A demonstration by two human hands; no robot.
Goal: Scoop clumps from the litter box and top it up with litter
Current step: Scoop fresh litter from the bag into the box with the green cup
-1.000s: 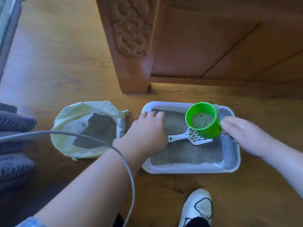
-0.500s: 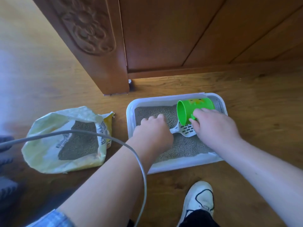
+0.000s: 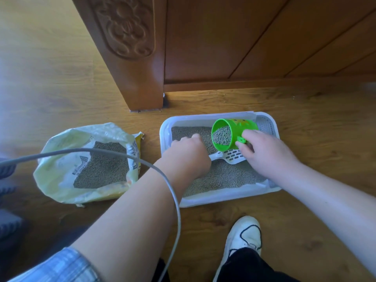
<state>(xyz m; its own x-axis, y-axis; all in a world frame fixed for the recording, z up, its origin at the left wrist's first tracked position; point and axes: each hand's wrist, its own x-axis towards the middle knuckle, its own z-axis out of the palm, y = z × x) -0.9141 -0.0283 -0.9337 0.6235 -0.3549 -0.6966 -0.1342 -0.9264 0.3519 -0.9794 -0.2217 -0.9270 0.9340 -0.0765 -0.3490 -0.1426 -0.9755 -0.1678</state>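
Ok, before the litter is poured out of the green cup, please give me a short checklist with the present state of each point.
1. Green cup held by right hand: ok.
2. Cup holds litter: ok.
3. Cup mouth is over the litter box: ok.
4. White scoop lies below the cup, in the pour path: not ok.
5. Left hand holds the scoop handle: cannot tell.
6. Clumps all removed: cannot tell.

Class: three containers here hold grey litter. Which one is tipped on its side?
The green cup, held by the right hand over the white litter box. The box and the yellow bag rest on the floor.
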